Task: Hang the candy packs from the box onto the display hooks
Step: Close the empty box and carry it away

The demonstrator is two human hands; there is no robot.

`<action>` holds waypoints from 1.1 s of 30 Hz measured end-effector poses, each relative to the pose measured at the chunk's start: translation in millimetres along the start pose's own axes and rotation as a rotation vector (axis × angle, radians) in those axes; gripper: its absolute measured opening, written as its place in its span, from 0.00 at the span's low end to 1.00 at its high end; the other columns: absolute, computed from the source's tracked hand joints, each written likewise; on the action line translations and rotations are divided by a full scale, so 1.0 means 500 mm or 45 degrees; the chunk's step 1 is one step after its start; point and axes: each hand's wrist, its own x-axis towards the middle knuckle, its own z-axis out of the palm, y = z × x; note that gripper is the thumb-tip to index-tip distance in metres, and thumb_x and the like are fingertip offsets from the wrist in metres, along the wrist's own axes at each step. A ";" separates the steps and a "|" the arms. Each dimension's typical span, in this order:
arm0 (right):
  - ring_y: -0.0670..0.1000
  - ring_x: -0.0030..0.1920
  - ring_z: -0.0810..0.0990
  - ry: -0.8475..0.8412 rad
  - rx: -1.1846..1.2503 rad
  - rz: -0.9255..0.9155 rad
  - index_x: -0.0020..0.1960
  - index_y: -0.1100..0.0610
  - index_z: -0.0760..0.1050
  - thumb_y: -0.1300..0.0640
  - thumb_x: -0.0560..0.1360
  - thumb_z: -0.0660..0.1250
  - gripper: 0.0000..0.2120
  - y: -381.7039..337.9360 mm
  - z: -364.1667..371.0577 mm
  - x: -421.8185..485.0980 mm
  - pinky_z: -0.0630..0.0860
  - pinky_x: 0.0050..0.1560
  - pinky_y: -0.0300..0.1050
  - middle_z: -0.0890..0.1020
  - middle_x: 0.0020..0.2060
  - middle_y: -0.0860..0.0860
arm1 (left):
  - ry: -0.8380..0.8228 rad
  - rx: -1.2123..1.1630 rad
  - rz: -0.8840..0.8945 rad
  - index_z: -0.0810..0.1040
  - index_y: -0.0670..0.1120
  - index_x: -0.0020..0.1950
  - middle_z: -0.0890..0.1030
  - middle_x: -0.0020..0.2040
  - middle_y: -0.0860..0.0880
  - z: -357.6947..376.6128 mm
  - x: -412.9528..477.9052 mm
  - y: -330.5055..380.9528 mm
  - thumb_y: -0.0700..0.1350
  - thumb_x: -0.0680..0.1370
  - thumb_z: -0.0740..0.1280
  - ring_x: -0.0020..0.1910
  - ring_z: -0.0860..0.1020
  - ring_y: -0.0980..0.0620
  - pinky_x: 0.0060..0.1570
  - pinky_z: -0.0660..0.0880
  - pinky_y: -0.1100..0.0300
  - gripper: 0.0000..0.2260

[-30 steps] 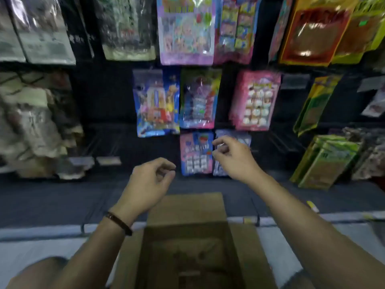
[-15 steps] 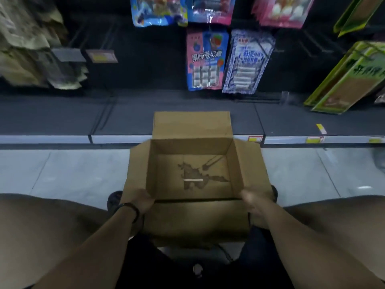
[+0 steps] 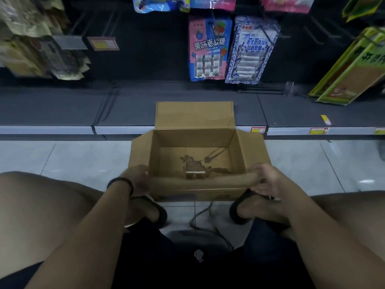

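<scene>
Down on the floor [image 3: 83, 159], the box [image 3: 193, 115] shows no packs inside; candy packs [image 3: 209, 49] hang above. Both the left hand [image 3: 136, 180] and right hand [image 3: 266, 180] curl fingers round its near flap [image 3: 198, 182]. An even, level pull should serve best.

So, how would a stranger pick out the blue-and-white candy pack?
Start at the open brown cardboard box on the floor and look straight up the dark display wall. Two packs hang side by side there; the blue-and-white candy pack is the right one. Its blue patterned border on white sets it apart from the pink-and-blue candy pack on its left.
</scene>
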 end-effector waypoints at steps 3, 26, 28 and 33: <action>0.65 0.64 0.81 -0.051 0.141 -0.138 0.69 0.57 0.73 0.45 0.83 0.66 0.21 -0.026 0.012 -0.008 0.78 0.69 0.58 0.76 0.67 0.61 | 0.042 -0.185 0.051 0.73 0.45 0.74 0.75 0.70 0.45 -0.016 0.025 0.033 0.61 0.80 0.68 0.66 0.77 0.35 0.60 0.81 0.39 0.29; 0.55 0.47 0.81 0.051 0.010 -0.499 0.72 0.56 0.70 0.67 0.85 0.59 0.18 -0.351 0.161 0.275 0.77 0.42 0.50 0.80 0.50 0.58 | -0.275 1.350 0.609 0.72 0.57 0.76 0.73 0.77 0.53 0.145 0.166 -0.026 0.74 0.76 0.55 0.75 0.71 0.47 0.76 0.64 0.45 0.35; 0.58 0.58 0.81 0.014 0.119 -0.425 0.77 0.55 0.65 0.66 0.85 0.60 0.21 -0.382 0.167 0.292 0.79 0.46 0.50 0.78 0.51 0.54 | -0.311 1.368 0.607 0.72 0.58 0.76 0.73 0.77 0.54 0.131 0.190 -0.037 0.82 0.69 0.51 0.74 0.72 0.48 0.77 0.66 0.43 0.44; 0.57 0.56 0.85 -0.124 0.201 -0.355 0.76 0.59 0.67 0.63 0.83 0.64 0.21 -0.408 0.162 0.330 0.79 0.44 0.47 0.73 0.73 0.57 | -0.223 1.315 0.592 0.74 0.58 0.75 0.80 0.70 0.54 0.118 0.198 -0.034 0.75 0.68 0.51 0.68 0.78 0.51 0.73 0.71 0.46 0.41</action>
